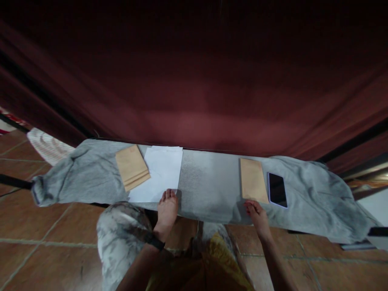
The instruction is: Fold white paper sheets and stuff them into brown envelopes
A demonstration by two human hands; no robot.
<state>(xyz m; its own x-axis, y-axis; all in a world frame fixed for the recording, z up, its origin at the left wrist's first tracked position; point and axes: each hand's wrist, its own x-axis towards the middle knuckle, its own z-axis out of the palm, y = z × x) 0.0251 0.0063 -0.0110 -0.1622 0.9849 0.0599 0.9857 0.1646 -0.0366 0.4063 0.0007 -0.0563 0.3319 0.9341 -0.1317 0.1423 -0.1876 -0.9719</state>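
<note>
The envelopes (131, 163) are dull paper. The sheets (163, 169) are smooth paper. The phone (277, 190) has a smooth front. The cover (209, 182) is dull cloth, wrinkly at both ends.

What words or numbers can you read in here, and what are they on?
None can be read.
White sheets: any writing is too faint to read.
Left brown stack and right brown paper: any print is too blurred.
Phone: dark screen, no readable text.

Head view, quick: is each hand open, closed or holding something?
Left hand: fingers curled on the white sheets; grip cannot be told.
Right hand: fingers bent at the brown envelope beside the phone; grip cannot be told.
</note>
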